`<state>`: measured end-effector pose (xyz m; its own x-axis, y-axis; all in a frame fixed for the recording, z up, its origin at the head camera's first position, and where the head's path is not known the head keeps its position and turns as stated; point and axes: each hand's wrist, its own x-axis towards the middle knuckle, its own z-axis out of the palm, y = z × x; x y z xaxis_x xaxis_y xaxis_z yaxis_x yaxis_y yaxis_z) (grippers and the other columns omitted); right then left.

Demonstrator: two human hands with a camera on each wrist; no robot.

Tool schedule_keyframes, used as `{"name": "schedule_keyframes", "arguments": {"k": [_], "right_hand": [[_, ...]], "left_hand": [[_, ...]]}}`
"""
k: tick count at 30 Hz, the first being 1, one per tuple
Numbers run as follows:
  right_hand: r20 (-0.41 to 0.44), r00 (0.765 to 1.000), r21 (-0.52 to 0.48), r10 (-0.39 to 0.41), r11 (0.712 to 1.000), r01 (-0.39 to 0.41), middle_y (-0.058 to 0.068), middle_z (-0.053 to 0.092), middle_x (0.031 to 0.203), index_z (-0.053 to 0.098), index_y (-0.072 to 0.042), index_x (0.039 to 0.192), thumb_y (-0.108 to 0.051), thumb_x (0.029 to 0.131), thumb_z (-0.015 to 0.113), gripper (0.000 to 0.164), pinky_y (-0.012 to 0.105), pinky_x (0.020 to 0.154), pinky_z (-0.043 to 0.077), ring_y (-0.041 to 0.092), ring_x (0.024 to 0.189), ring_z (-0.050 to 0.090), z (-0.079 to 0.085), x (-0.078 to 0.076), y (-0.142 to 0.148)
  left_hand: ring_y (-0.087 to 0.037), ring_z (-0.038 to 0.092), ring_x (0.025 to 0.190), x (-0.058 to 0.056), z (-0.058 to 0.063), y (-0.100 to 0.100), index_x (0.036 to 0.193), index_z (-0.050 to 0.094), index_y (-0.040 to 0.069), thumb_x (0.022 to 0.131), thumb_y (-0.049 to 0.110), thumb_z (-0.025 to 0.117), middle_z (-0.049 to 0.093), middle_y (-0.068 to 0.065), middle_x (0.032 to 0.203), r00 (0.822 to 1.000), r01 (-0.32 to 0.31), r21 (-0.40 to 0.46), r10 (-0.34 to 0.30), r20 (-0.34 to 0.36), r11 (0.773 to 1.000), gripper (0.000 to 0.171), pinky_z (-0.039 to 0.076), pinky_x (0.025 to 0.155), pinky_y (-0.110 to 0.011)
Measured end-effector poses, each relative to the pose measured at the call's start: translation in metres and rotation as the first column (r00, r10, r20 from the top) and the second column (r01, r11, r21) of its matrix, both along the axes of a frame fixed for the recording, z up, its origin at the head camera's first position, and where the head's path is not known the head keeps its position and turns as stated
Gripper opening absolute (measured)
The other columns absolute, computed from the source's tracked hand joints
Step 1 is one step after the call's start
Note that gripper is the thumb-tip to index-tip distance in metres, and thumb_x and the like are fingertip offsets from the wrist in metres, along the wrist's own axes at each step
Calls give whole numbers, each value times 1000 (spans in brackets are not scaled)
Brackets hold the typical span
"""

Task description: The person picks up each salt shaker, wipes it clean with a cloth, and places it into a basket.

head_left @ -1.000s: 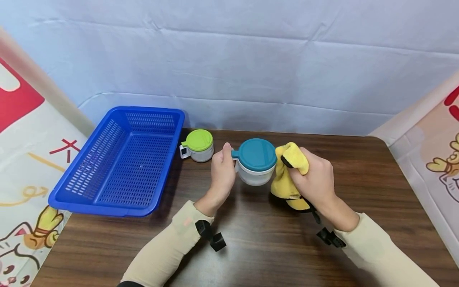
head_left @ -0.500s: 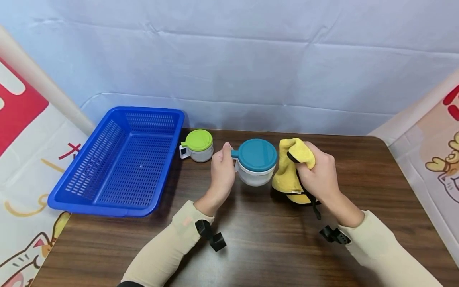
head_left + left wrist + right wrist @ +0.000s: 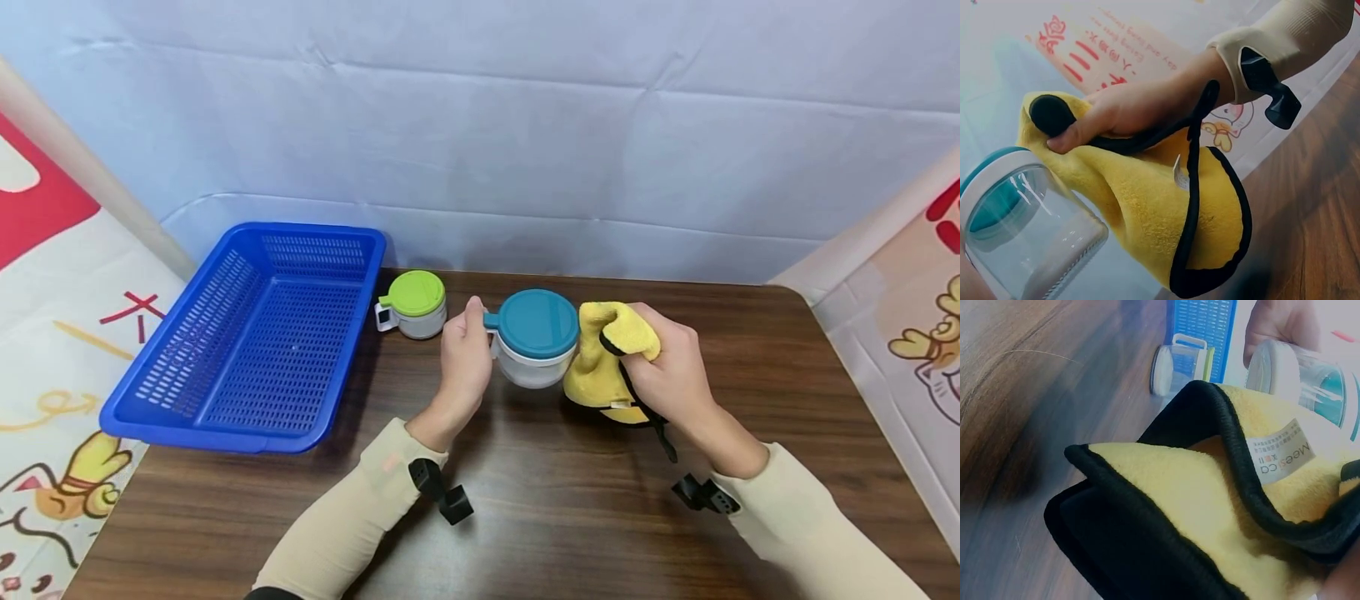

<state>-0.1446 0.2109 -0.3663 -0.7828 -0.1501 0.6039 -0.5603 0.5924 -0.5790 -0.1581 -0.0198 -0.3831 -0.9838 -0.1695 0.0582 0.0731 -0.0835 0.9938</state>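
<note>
My left hand (image 3: 467, 354) grips the handle of a clear jar (image 3: 534, 372) with a teal lid (image 3: 538, 323), held up off the table. In the left wrist view the jar (image 3: 1054, 231) tilts, and whitish matter shows near its bottom. Bunched in my right hand (image 3: 671, 362) is a yellow cloth (image 3: 600, 367) with black edging, its lower folds hanging down. The cloth lies right beside the jar's right side; whether they touch I cannot tell. A white label (image 3: 1280, 452) shows on the cloth in the right wrist view.
A smaller jar with a lime-green lid (image 3: 417, 293) stands at the table's back, left of my left hand. Farther left sits a blue slotted basket (image 3: 330, 417). The wooden table (image 3: 525, 517) ends at a pale cloth backdrop (image 3: 480, 142).
My right hand has shifted slightly rightward with the cloth over the second, and the cloth dipped back toward the jar in the last half second. My left hand and the jar stay put.
</note>
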Motion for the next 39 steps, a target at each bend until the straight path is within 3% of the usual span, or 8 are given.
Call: {"name": "schedule_keyframes", "arguments": {"k": [9,16,24,32,39], "right_hand": [[22,1000,21,17,1000,-18,1,59,75,69,-3,99,5,91,66,12,23,60,36,13,61,44,-2,-3,-2],[29,1000,73,-8,997,6,1,52,69,65,-5,95,10,88,62,17,24,58,33,14,58,41,0,-7,-1],[66,998,76,-10,997,5,1,49,68,64,-5,94,8,92,59,14,24,57,33,15,58,41,3,-14,-1],[164,986,85,17,996,-31,6,63,80,68,-5,108,4,94,61,18,26,62,37,18,65,47,7,-25,0],[292,950,37,113,991,-129,15,69,102,67,0,121,2,97,61,25,25,74,41,15,81,54,12,-37,1]], "left_hand": [[-16,31,49,0,0,0,60,39,13,111,26,38,31,1,54,1000,15,-17,-15,6,1000,53,25,50,-27],[-17,31,49,2,2,0,61,40,12,111,29,39,32,0,54,1000,29,-47,-30,-2,998,54,26,50,-28],[-17,30,48,5,3,1,60,39,12,112,28,37,31,0,53,999,48,-69,-50,-19,996,54,26,50,-28],[-17,30,48,5,2,1,60,39,12,112,28,37,31,0,53,998,54,-63,-56,-27,997,54,26,49,-27],[-17,30,48,4,0,2,60,39,12,112,29,37,31,0,53,998,53,-55,-54,-22,997,55,26,48,-28]]}}
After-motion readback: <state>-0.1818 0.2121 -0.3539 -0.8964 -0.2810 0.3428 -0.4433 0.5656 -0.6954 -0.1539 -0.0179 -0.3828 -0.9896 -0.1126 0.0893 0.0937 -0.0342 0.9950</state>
